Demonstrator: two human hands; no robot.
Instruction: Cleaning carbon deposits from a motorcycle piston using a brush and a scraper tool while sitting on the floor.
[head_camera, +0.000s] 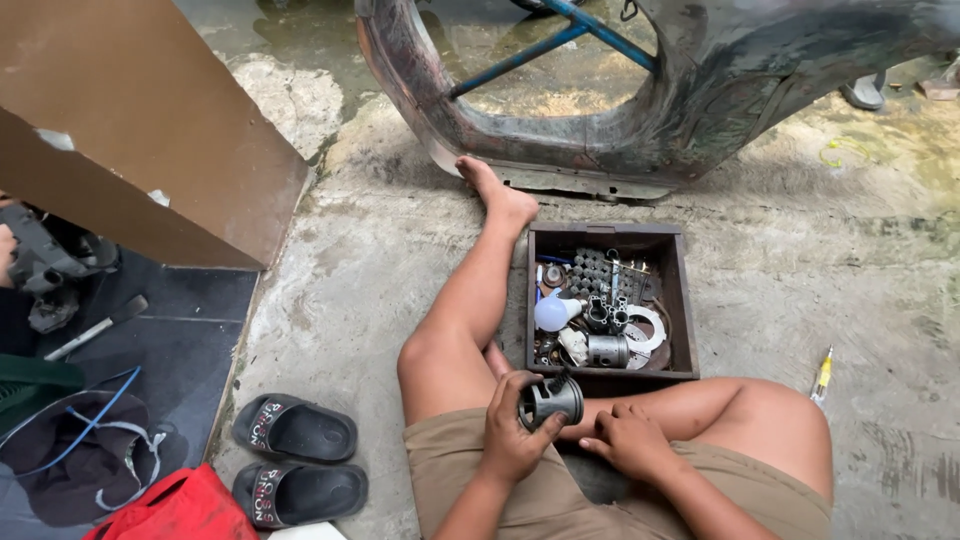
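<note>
I sit on a concrete floor with my left leg stretched forward and my right leg folded. My left hand (515, 432) grips a dark metal piston (552, 400), a short cylinder, held above my lap. My right hand (628, 440) rests on my right thigh just beside it, fingers curled, holding nothing that I can see. Directly ahead of my hands stands a dark wooden box (682, 290) with several metal parts, a second piston (607, 350), a white bulb (553, 313), sockets and round gaskets.
A worn vehicle body shell (700, 90) with blue tubing stands ahead. A brown board (140, 140) leans at left over engine parts (45, 265). Black sandals (295, 458), a red bag (180, 508), dark cloth and a yellow-handled screwdriver (822, 375) lie around me.
</note>
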